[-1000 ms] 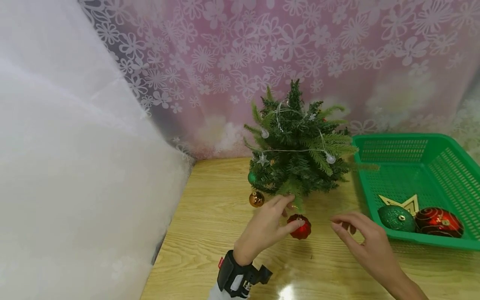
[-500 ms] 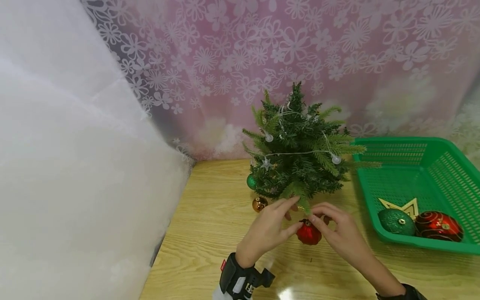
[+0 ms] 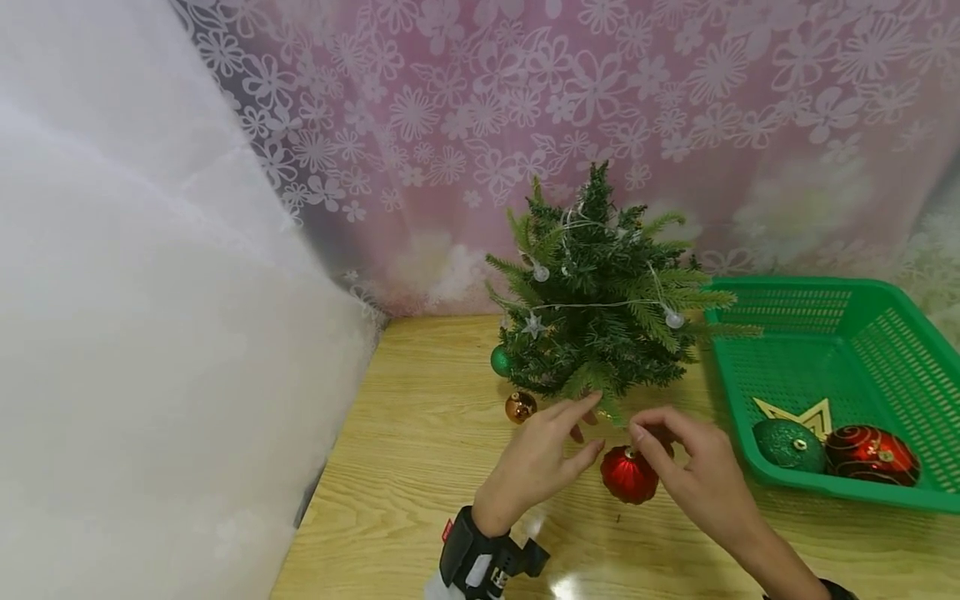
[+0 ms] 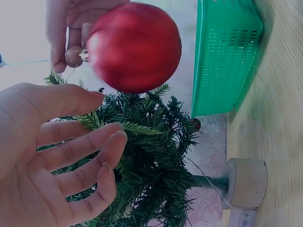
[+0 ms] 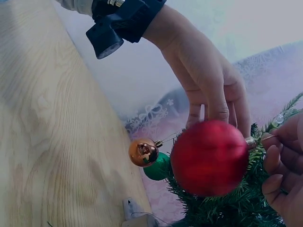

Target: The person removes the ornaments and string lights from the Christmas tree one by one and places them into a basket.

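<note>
We note the right hand (image 3: 693,475) pinching the hanging loop at the cap of a red bauble (image 3: 628,474), thumb and forefinger closed on it; the bauble hangs just below those fingertips, clear of the worktop (image 3: 420,467) as far as the wrist views let us judge. In the right wrist view the bauble (image 5: 209,157) fills the middle, its gold cap at the right hand's fingertips (image 5: 272,163).

Left hand (image 3: 536,458) lies just to the left of the bauble, fingers extended and relaxed, gripping nothing. Its forefinger reaches up to the lowest twigs of the small tree (image 3: 600,308); we cannot tell whether it touches them. In the left wrist view the left hand's fingers (image 4: 75,156) are spread in front of the branches (image 4: 151,165), with the bauble (image 4: 135,47) beyond them.

The two hands are close together, apart only by the bauble between them.

Beyond the hands:
- The tree stands on a round wooden base (image 4: 246,182), strung with a thin wire of small clear lights (image 3: 673,318).
- A gold bauble (image 3: 520,407) and a green bauble (image 3: 500,361) hang off the tree's low branches, up and left of the left hand.

To the right of the right hand, well apart:
- A green plastic basket (image 3: 892,333) on the worktop.
- In it a glittered green ball (image 3: 789,444), a red ball with gold swirls (image 3: 872,455) and a pale star (image 3: 798,413), lying close together.
</note>
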Action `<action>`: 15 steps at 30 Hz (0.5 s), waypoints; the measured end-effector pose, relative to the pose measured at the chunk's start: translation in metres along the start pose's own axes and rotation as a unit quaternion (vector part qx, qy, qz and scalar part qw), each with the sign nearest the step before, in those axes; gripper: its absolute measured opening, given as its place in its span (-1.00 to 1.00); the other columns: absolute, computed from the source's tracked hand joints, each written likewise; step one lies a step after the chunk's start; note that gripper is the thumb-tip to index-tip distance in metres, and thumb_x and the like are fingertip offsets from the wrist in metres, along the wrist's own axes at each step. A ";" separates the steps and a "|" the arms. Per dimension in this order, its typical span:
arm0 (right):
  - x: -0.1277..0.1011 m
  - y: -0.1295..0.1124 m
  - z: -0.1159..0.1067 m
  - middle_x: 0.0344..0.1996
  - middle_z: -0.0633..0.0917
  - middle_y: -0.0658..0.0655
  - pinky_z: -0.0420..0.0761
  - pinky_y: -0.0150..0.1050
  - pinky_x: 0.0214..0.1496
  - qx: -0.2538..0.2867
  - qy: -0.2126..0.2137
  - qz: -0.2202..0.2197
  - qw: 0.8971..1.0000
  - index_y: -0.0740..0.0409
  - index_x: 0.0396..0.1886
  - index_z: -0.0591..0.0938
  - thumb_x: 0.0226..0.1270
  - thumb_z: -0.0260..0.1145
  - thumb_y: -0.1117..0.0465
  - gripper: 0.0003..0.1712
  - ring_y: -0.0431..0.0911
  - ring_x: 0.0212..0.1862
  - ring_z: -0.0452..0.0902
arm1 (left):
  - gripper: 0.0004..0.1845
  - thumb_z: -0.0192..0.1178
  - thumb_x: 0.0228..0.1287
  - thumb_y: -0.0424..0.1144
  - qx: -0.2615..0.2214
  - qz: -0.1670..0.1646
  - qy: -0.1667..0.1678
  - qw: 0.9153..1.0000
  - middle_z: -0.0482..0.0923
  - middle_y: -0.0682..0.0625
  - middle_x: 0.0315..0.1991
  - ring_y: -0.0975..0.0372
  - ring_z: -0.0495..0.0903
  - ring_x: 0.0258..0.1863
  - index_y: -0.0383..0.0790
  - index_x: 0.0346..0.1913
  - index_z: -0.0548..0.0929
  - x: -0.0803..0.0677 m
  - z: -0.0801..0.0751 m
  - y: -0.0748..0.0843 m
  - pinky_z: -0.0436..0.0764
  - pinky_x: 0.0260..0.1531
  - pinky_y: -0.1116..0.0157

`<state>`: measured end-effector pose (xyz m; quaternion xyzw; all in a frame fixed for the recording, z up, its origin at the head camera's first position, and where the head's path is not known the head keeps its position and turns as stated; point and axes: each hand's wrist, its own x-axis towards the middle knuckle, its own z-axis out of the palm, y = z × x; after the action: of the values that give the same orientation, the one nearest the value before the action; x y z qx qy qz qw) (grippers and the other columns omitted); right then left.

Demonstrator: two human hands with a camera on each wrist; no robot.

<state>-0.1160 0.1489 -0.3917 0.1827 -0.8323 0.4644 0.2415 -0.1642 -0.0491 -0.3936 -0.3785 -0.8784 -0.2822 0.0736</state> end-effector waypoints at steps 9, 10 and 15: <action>-0.002 -0.007 -0.003 -0.51 0.57 -0.15 0.38 -0.49 -0.44 -0.012 0.015 -0.070 0.997 0.05 -0.28 0.65 0.12 0.35 0.56 -0.67 -0.37 -0.48 0.34 | -0.47 0.16 0.40 -0.24 0.000 0.007 0.001 1.000 0.62 0.03 -0.14 0.36 0.59 -0.32 -0.15 0.40 0.37 0.000 0.003 -0.001 0.42 -0.39 0.62; -0.002 -0.008 -0.004 -0.51 0.57 -0.14 0.39 -0.49 -0.43 -0.007 0.019 -0.077 0.997 0.06 -0.28 0.65 0.11 0.35 0.58 -0.66 -0.37 -0.47 0.35 | -0.49 0.12 0.43 -0.24 0.000 0.010 0.004 1.000 0.61 0.03 -0.17 0.37 0.57 -0.36 -0.16 0.39 0.37 0.000 0.003 0.000 0.40 -0.40 0.62; -0.005 -0.010 -0.017 -0.49 0.59 -0.14 0.40 -0.46 -0.40 0.005 0.042 -0.078 0.996 0.12 -0.27 0.66 0.10 0.32 0.62 -0.65 -0.35 -0.47 0.41 | -0.61 -0.01 0.50 -0.29 -0.047 0.025 0.070 0.996 0.62 -0.03 -0.24 0.34 0.54 -0.40 -0.29 0.31 0.45 -0.001 0.001 -0.006 0.45 -0.39 0.57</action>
<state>-0.1023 0.1591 -0.3796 0.2291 -0.8022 0.4555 0.3107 -0.1677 -0.0525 -0.3977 -0.3823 -0.8472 -0.3474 0.1243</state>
